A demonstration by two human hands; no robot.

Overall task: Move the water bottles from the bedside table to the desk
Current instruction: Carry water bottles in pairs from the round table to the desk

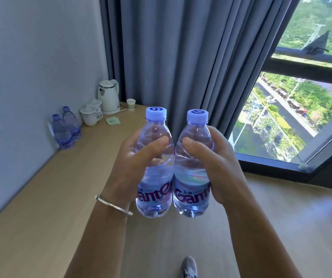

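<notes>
- Desk (41, 187): light wood top running along the wall from 7 o'clock up to 11 o'clock.
- Two bottles on the desk (67, 129): upright against the wall at 10 o'clock, touching each other, caps on.
- White kettle (109, 97): at the far end of the desk, 11 o'clock, beside the curtain.
- Lidded white cups (91, 113): two, just in front of the kettle, between it and the bottles on the desk.
- Paper cup (131, 104): right of the kettle; green sachets (112, 120) lie flat near the cups.
- Grey curtain (171, 57): hangs at 12 o'clock, directly behind the held bottles.
- Window (291, 117): at 2 o'clock, street and trees outside.
- Grey shoe (189, 266): on the wood floor at 6 o'clock.
- Left hand (135, 157): fingers and thumb wrapped round the left bottle (155, 167), gripping its upper body; a bangle (113, 205) sits on the wrist.
- Right hand (213, 163): curled round the right bottle (193, 169) at the same height.
- Both held bottles: upright, capped, in the air at centre frame, sides touching, right of the desk edge and well apart from the pair on the desk.
</notes>
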